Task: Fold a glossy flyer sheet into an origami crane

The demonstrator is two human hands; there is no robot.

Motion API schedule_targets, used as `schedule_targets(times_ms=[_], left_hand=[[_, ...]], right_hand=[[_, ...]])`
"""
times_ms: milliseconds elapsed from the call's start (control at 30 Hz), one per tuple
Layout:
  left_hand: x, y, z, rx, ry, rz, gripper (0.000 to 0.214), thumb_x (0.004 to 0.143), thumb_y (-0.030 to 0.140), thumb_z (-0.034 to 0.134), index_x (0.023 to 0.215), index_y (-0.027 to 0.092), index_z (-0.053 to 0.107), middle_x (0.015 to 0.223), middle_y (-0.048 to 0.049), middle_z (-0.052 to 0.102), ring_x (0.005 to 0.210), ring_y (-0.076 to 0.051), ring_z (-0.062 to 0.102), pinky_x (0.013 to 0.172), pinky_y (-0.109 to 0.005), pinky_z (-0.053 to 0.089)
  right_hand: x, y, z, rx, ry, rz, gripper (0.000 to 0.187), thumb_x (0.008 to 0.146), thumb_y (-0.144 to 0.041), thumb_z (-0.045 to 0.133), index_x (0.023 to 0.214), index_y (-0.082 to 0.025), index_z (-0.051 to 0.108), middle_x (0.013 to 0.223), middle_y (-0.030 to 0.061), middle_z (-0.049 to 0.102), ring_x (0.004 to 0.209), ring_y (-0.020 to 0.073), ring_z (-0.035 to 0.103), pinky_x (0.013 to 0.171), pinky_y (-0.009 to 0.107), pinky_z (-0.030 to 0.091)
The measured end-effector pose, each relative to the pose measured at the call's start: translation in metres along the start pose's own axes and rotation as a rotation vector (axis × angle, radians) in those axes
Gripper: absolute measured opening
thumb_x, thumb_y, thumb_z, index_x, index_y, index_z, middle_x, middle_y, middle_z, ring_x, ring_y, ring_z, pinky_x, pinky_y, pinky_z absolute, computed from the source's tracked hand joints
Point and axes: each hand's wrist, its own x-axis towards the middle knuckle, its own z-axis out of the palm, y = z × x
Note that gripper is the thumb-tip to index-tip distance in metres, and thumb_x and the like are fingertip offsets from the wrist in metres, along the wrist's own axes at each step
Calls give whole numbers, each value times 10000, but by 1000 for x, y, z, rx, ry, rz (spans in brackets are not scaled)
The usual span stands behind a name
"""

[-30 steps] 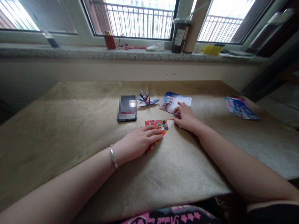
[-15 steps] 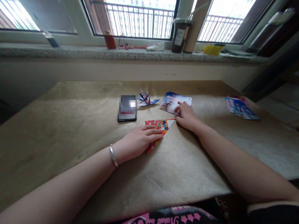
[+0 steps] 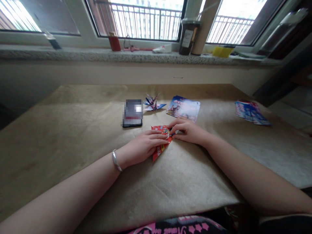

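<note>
A red folded paper (image 3: 159, 150) with printed figures lies on the table in a triangular shape. My left hand (image 3: 143, 146) rests flat over its left part, fingers stretched out and pressing it down. Over the paper's right corner is my right hand (image 3: 186, 130), fingers slightly bent, with thumb and forefinger apart and their tips touching the sheet. Part of that corner is hidden under the right hand. Just beyond my right hand sits a stack of blue-and-pink printed paper sheets (image 3: 185, 107). A folded paper crane (image 3: 154, 104) stands behind the red paper.
A phone (image 3: 132, 113) with a blurred screen lies left of the crane. More printed paper packs (image 3: 252, 112) are fanned out at the far right of the table (image 3: 73, 139). Along the windowsill (image 3: 85, 56) stand a red container (image 3: 114, 43) and a dark jar (image 3: 188, 38).
My right hand has moved left and nearer to me, off the edge of the sheet stack onto the red paper's right corner. My left hand has barely moved.
</note>
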Motion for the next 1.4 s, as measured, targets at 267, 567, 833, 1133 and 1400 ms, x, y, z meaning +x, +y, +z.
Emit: schedule_targets(times_ms=[267,567,833,1133,1400], left_hand=[[-5,12,-9,6,-96,-23,454,872,419,547,1289,243,522,1378,-53,499,1304,-246,398,1099,-448,336],[-8,10,-11,204,-40,50,476,823,100,500,1276,247,526,1324,-2,555,1358,-249,314,1146,-491,243],[-10,-5,-16,344,-46,35,388,942,132,404,1278,289,520,1347,26,535,1369,-206,308,1154,-469,206],[-5,2,-7,359,-31,36,400,889,166,480,1282,237,511,1279,-40,574,1278,-226,421,1138,-452,228],[1,2,-9,411,-1,133,320,873,162,497,1187,177,558,1158,-61,630,1151,-203,520,1098,-406,304]], right_hand=[[0,-5,0,-45,24,14,68,807,-227,634,840,-222,693,1014,59,694,955,196,615,906,404,438],[0,-19,-5,-88,-51,-75,125,793,-174,595,842,-220,700,962,53,691,898,185,595,814,346,486],[4,-28,2,-169,-40,-133,198,841,-166,522,894,-226,703,954,43,700,868,177,591,789,328,483],[8,-32,3,-233,-23,-171,206,856,-166,496,899,-214,692,959,49,695,865,181,578,787,316,481],[8,-33,5,-252,-36,-159,210,861,-171,485,907,-214,685,975,65,687,870,184,579,778,323,479]])
